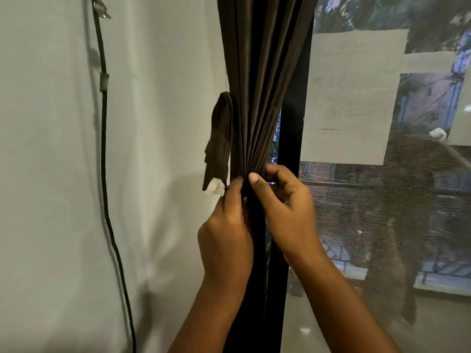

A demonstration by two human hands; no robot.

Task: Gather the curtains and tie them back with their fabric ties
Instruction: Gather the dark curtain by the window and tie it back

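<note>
A pale wall [63, 174] fills the left half of the frame, and a mesh-screened window [382, 200] with pale patches stuck to it fills the right; a dark window frame [293, 123] runs top to bottom between them, just right of centre. In front of that frame hangs the dark brown curtain [257, 72], its long axis vertical, the pleats fanning wide at the top of the frame and narrowing to a tight neck at mid-height. Both hands meet at that neck. The right hand [283, 202] comes in from the lower right, thumb across the front and fingers curled behind, clamped on the gathered folds. The left hand [226, 230] rises from below on the left side, fingers closed against the bundle's edge. The fabric tie [219, 138] hangs slack and near-vertical in the centre of the frame, just left of the curtain, above and left of the left hand; its pale-tipped lower end looks to touch that hand's fingertips. The left hand is plainly the nearer, so it would likely draw the tie rightward around the neck. A thin black cable [104, 149] trails down the wall at far left.
</note>
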